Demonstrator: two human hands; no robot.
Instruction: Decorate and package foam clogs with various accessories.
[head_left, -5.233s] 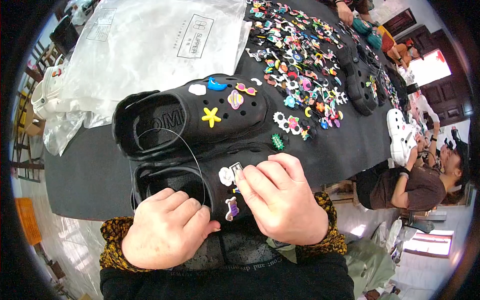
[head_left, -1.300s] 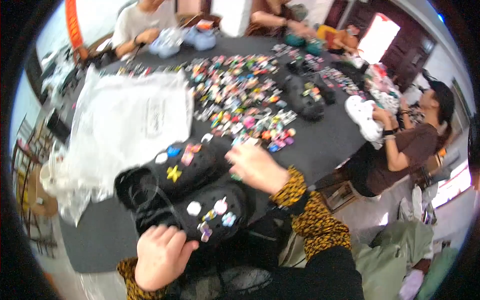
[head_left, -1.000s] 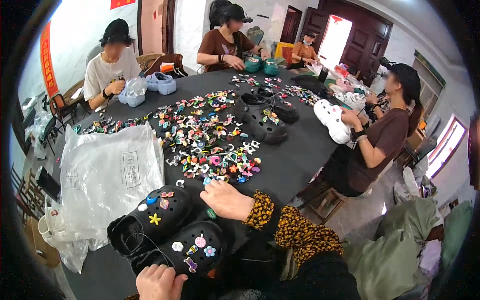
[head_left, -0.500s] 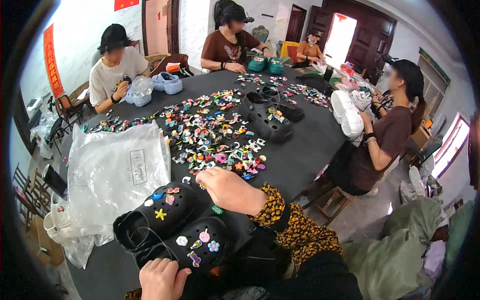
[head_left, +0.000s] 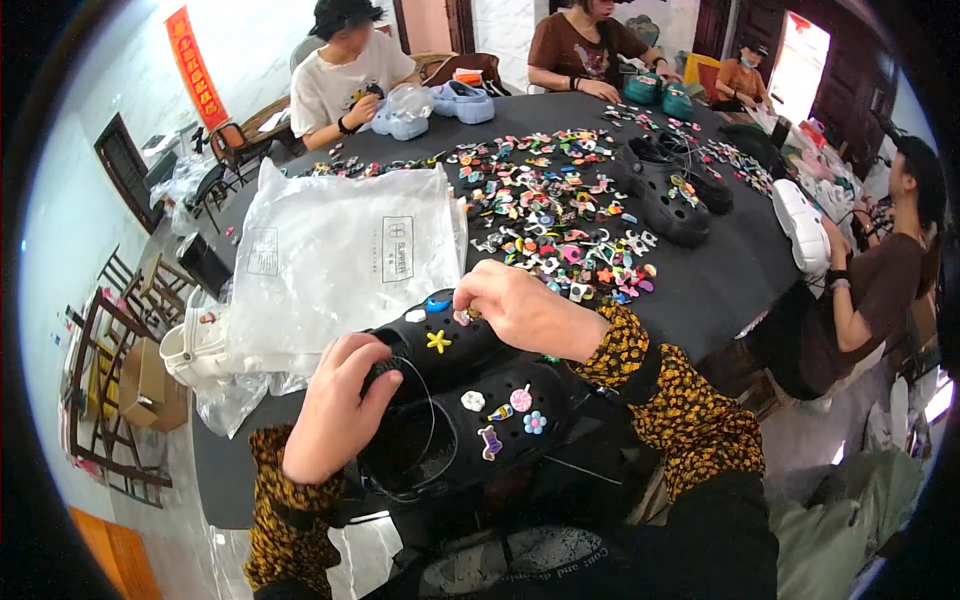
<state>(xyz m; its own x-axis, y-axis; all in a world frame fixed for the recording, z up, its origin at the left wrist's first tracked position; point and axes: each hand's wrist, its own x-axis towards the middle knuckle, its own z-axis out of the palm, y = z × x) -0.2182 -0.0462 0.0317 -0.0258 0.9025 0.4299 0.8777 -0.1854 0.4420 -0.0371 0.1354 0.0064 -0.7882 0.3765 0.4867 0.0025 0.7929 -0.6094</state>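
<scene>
A pair of black clogs lies in front of me. On the far clog (head_left: 400,345) sit a yellow star charm (head_left: 438,342), a white charm (head_left: 415,315) and a blue one (head_left: 437,303). My left hand (head_left: 338,405) is closed around this clog's heel end. My right hand (head_left: 530,312) is at its toe, fingertips pinched on a small yellowish shoe charm, mostly hidden by the fingers. The near clog (head_left: 420,440) carries several charms, among them a pink lollipop (head_left: 521,398) and a blue flower (head_left: 535,422). A thin loop of cord hangs over its opening.
A clear plastic bag (head_left: 320,240) lies left on the dark table, beside white clogs (head_left: 190,350). Loose charms (head_left: 540,190) spread beyond my hands. Another black clog pair (head_left: 670,205) stands far right. Several people sit around the table, one holding a white clog (head_left: 800,225).
My view has swung left. My left hand has moved from the near clog's heel to the far clog's. My right hand has come from beside the far clog's toe onto its charms.
</scene>
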